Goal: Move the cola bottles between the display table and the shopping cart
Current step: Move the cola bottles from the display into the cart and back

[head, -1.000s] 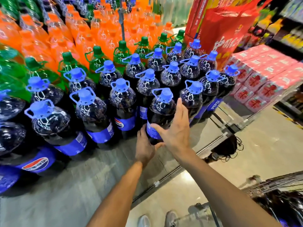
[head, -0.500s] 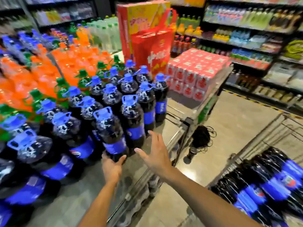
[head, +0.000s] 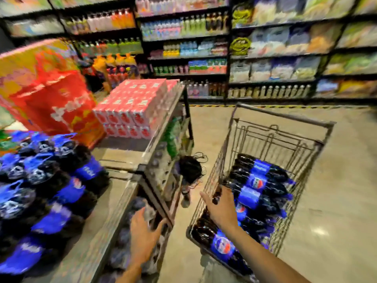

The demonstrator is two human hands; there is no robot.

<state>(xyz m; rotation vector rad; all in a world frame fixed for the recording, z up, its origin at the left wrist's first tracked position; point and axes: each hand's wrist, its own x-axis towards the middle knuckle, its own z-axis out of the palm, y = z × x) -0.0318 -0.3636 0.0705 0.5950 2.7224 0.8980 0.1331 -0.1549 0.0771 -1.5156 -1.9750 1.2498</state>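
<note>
Since 1 s ago the view has swung right, off the display desk [head: 114, 203] & toward the shopping cart [head: 283, 117]; frame is motion-blurred, so fine detail is soft. Back then both hands were round one upright cola bottle at the desk's front row; half a sec ago they had let go & were pulling back, fingers spread. Now the left hand [head: 142, 237] hangs off the desk's corner edge, over the lower shelf, fingers loosely spread, holding nothing as far as I can tell. The right hand [head: 221, 209] has crossed to the cart & sits at its near-left wire wall, fingers spread & slightly curled, just above the bottles lying there; can't tell if it touches one yet, no grip visible. Task's things: standing cola bottles [head: 49, 193] w/ blue caps crowd the desk at left; more cola bottles in the cart [head: 259, 193] lie on their sides, blue labels up. Meaning, as a judgement: one bottle looks set down on the desk, hands are empty, & the person is going back to the cart for the next. So flow reads cart → desk, several bottles left to shift.
</note>
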